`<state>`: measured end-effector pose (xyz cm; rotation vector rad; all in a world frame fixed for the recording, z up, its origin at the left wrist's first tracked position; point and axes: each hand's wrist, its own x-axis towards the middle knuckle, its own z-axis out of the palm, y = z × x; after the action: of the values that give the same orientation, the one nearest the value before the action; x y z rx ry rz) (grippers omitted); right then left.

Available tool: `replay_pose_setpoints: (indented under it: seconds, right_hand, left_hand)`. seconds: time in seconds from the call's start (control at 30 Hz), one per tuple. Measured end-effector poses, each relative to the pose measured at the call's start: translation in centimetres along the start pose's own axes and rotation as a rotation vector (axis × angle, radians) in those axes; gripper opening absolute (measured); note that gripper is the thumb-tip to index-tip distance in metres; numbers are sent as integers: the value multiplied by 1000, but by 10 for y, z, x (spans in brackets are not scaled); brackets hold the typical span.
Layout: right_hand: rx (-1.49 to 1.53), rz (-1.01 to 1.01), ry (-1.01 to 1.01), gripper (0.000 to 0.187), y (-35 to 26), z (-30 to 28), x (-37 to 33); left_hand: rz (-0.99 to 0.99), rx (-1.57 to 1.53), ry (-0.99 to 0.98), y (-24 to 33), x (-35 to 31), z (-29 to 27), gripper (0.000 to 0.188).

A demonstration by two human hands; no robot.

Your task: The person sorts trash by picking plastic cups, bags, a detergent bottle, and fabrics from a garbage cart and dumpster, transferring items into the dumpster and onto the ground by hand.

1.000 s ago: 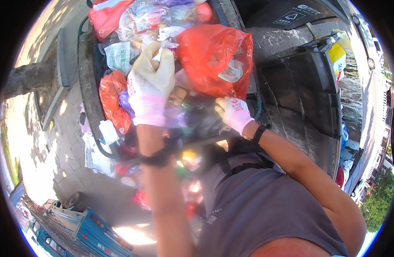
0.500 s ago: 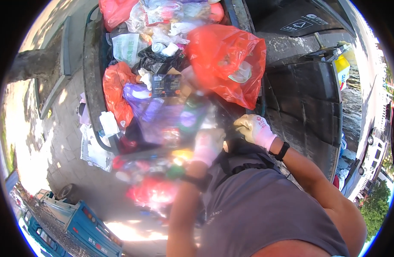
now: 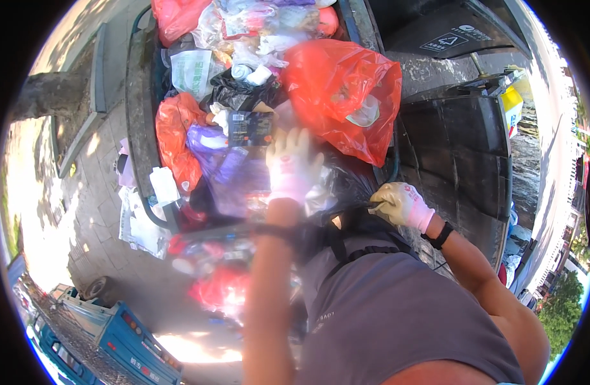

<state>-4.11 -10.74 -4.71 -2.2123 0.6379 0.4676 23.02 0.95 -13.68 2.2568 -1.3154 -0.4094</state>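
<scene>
My left hand (image 3: 294, 165), in a white and pale-yellow work glove, reaches over the rubbish with its fingers spread and nothing in them. Just beyond its fingertips lies a dark printed carton (image 3: 250, 128). A purple plastic bag (image 3: 211, 154) is to its left. My right hand (image 3: 401, 202), gloved the same way, is closed on the edge of a black plastic bag (image 3: 343, 189) near my waist. A big red plastic bag (image 3: 346, 96) with a pale item inside sits beyond both hands.
The rubbish lies in a long metal-rimmed container (image 3: 136, 122). Dark bins (image 3: 455, 154) stand at the right. Bagged bottles (image 3: 224, 282) are by my left forearm. A blue three-wheeled truck (image 3: 131, 340) is at the lower left, a tree trunk (image 3: 54, 96) at the upper left.
My left hand has moved away from my waist, further over the rubbish, and its fingers are now spread. My right hand has shifted slightly right and down, pulling the black bag's edge.
</scene>
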Motion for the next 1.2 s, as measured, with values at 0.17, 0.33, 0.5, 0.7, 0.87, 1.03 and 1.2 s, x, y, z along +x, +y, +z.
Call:
replay_pose_setpoints:
  seconds: [0.17, 0.33, 0.5, 0.7, 0.87, 1.03, 1.2]
  right_hand:
    - [11, 73, -2, 27, -4, -7, 1]
    - [-28, 52, -11, 28, 7, -6, 5]
    - [-82, -5, -28, 27, 8, 3, 19]
    - [-81, -44, -22, 28, 8, 8, 17]
    - [-79, -9, -12, 29, 10, 6, 14]
    - [-85, 9, 18, 29, 21, 4, 11]
    - [-114, 20, 25, 23, 16, 0, 15]
  left_hand:
    - [44, 235, -401, -8, 23, 9, 62]
    - [88, 249, -452, -2, 28, -9, 46]
    - [99, 152, -551, -14, 32, 26, 39]
    - [9, 211, -741, 7, 75, 13, 31]
    - [128, 272, -753, 3, 69, -13, 34]
    - [164, 317, -168, -12, -14, -50, 11]
    - [-287, 273, 4, -13, -94, -78, 26]
